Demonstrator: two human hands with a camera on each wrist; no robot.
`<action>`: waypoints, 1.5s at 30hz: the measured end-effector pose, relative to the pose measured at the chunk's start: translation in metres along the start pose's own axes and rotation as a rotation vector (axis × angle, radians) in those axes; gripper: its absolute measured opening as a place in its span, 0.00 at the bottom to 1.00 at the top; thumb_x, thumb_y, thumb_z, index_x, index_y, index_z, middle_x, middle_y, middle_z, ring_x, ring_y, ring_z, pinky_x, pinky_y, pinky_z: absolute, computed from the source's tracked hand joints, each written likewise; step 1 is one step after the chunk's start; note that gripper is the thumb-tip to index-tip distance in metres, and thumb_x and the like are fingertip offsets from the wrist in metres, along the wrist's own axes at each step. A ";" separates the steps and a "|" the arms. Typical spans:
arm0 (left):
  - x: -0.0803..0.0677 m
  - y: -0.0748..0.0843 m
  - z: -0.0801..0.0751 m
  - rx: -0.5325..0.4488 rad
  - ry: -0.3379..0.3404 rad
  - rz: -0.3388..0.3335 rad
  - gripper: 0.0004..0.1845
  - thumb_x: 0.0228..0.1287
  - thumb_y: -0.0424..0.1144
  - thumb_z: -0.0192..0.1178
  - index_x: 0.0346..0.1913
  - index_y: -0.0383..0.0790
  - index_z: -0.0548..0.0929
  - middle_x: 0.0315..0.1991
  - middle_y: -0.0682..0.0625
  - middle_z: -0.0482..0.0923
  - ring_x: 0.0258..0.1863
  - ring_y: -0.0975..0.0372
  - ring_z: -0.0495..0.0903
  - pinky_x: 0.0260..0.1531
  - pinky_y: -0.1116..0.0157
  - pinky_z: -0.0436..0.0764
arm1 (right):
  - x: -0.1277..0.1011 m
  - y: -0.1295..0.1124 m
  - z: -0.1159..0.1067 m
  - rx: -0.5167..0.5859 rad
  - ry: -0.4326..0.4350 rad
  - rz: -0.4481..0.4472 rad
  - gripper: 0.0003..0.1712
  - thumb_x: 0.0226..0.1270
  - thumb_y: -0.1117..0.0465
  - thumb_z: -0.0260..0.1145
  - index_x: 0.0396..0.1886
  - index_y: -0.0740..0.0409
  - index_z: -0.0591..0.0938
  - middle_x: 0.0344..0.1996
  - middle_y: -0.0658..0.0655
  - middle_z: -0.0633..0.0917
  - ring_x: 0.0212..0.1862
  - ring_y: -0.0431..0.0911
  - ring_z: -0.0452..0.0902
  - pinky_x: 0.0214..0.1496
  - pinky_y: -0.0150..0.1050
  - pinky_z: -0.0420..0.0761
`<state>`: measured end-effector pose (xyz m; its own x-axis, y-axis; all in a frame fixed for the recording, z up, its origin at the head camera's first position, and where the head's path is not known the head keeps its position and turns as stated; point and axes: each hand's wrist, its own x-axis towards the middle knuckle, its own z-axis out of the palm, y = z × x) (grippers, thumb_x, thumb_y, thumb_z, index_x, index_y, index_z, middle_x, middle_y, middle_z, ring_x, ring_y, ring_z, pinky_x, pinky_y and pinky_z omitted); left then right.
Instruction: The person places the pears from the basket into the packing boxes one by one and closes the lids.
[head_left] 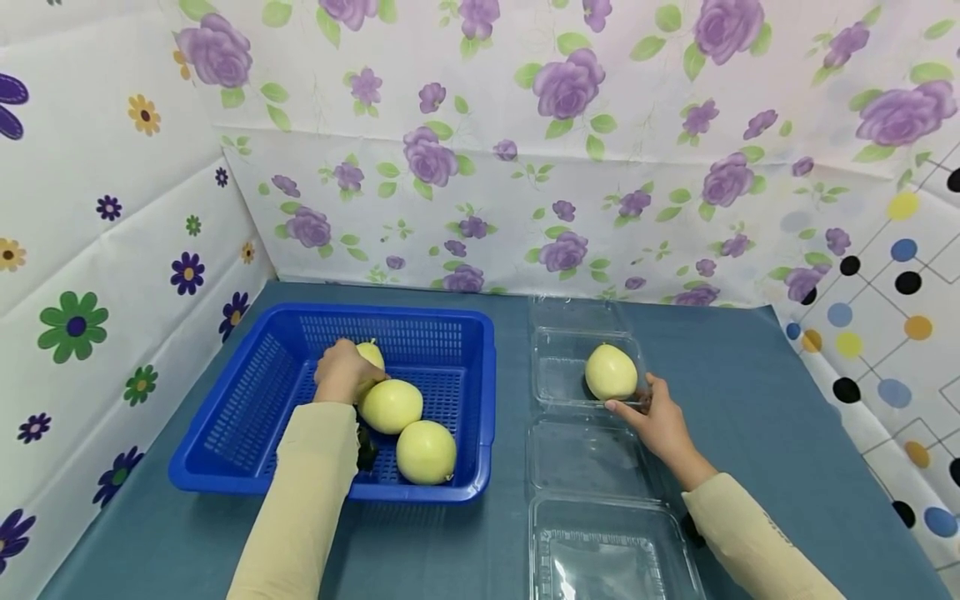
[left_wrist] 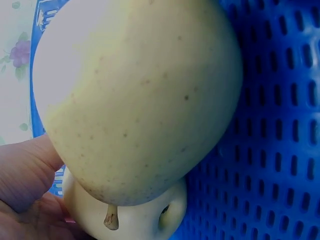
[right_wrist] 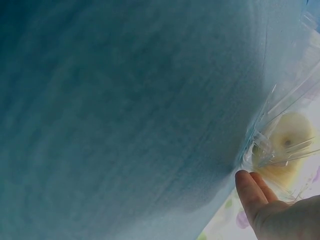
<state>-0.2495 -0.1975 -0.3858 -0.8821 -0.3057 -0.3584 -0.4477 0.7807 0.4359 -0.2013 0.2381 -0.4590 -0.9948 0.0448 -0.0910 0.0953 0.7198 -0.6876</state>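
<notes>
My left hand point(head_left: 347, 372) reaches into the blue plastic basket point(head_left: 480, 400) and grips the rearmost pale yellow pear point(head_left: 372, 353), partly hidden behind the fingers. In the left wrist view, the thumb lies along that pear point(left_wrist: 125, 220), and a nearer speckled pear point(left_wrist: 140, 100) covers much of it. Two more pears, a middle one point(head_left: 392, 407) and a front one point(head_left: 426, 452), sit in the basket. My right hand point(head_left: 662, 421) pinches the near right corner of a clear plastic container point(head_left: 555, 383). Inside it rests one pear point(head_left: 611, 372), also visible through plastic in the right wrist view.
A second clear container point(head_left: 607, 554) lies nearer, its lid point(head_left: 585, 458) folded back towards the first. Something dark green point(head_left: 366, 448) shows in the basket beside my left sleeve. Flowered sheets point(head_left: 510, 208) rise behind the blue-grey tabletop point(head_left: 750, 392).
</notes>
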 end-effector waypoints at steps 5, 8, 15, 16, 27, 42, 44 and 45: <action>-0.001 0.004 -0.001 0.010 0.008 0.003 0.40 0.52 0.47 0.71 0.61 0.26 0.68 0.51 0.29 0.74 0.47 0.41 0.77 0.37 0.51 0.80 | 0.001 0.002 -0.002 0.013 0.000 -0.005 0.59 0.62 0.38 0.62 0.73 0.71 0.42 0.62 0.76 0.67 0.61 0.66 0.68 0.56 0.58 0.74; -0.002 0.005 -0.001 0.012 0.016 0.005 0.42 0.50 0.48 0.71 0.62 0.25 0.67 0.51 0.29 0.74 0.47 0.41 0.77 0.35 0.52 0.80 | 0.001 0.003 -0.002 0.019 -0.002 -0.010 0.59 0.62 0.38 0.62 0.73 0.71 0.42 0.62 0.76 0.68 0.61 0.66 0.68 0.56 0.58 0.74; -0.003 0.010 -0.004 0.030 0.014 0.023 0.48 0.51 0.50 0.71 0.67 0.25 0.61 0.55 0.27 0.71 0.51 0.39 0.74 0.40 0.49 0.79 | 0.000 0.003 -0.001 0.021 -0.001 -0.006 0.60 0.61 0.37 0.63 0.73 0.71 0.42 0.61 0.75 0.69 0.61 0.65 0.68 0.55 0.58 0.74; -0.003 0.011 -0.004 0.029 0.013 0.024 0.47 0.51 0.50 0.71 0.66 0.25 0.61 0.55 0.28 0.71 0.51 0.39 0.74 0.40 0.49 0.79 | 0.000 0.003 -0.001 0.021 0.000 -0.004 0.60 0.61 0.38 0.63 0.73 0.71 0.43 0.61 0.75 0.69 0.60 0.65 0.68 0.55 0.58 0.74; -0.004 0.015 -0.007 0.036 0.039 0.021 0.45 0.52 0.53 0.70 0.65 0.26 0.64 0.52 0.30 0.74 0.46 0.42 0.77 0.34 0.53 0.80 | -0.001 0.002 -0.001 0.034 -0.011 0.005 0.59 0.61 0.38 0.63 0.73 0.71 0.42 0.61 0.76 0.68 0.61 0.65 0.68 0.55 0.58 0.75; -0.010 0.017 -0.011 0.036 0.055 0.060 0.51 0.52 0.55 0.68 0.70 0.27 0.57 0.56 0.30 0.70 0.51 0.41 0.74 0.41 0.50 0.79 | -0.001 0.001 -0.001 0.034 -0.012 0.002 0.59 0.62 0.40 0.63 0.73 0.71 0.42 0.61 0.76 0.68 0.61 0.66 0.68 0.55 0.58 0.74; -0.011 0.018 -0.012 0.030 0.052 0.067 0.51 0.52 0.56 0.68 0.70 0.28 0.57 0.57 0.30 0.69 0.53 0.41 0.74 0.44 0.49 0.79 | -0.001 0.001 -0.001 0.033 -0.010 -0.001 0.59 0.62 0.39 0.63 0.73 0.71 0.42 0.61 0.76 0.68 0.61 0.65 0.68 0.55 0.58 0.74; -0.011 0.019 -0.013 0.027 0.049 0.073 0.52 0.53 0.56 0.68 0.70 0.28 0.56 0.58 0.30 0.69 0.53 0.40 0.73 0.45 0.49 0.78 | 0.000 0.001 -0.001 0.033 -0.010 -0.003 0.59 0.62 0.39 0.63 0.73 0.71 0.42 0.61 0.76 0.68 0.61 0.65 0.68 0.55 0.58 0.74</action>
<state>-0.2498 -0.1864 -0.3634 -0.9185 -0.2738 -0.2852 -0.3788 0.8162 0.4363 -0.2009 0.2397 -0.4587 -0.9948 0.0360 -0.0958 0.0937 0.6963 -0.7116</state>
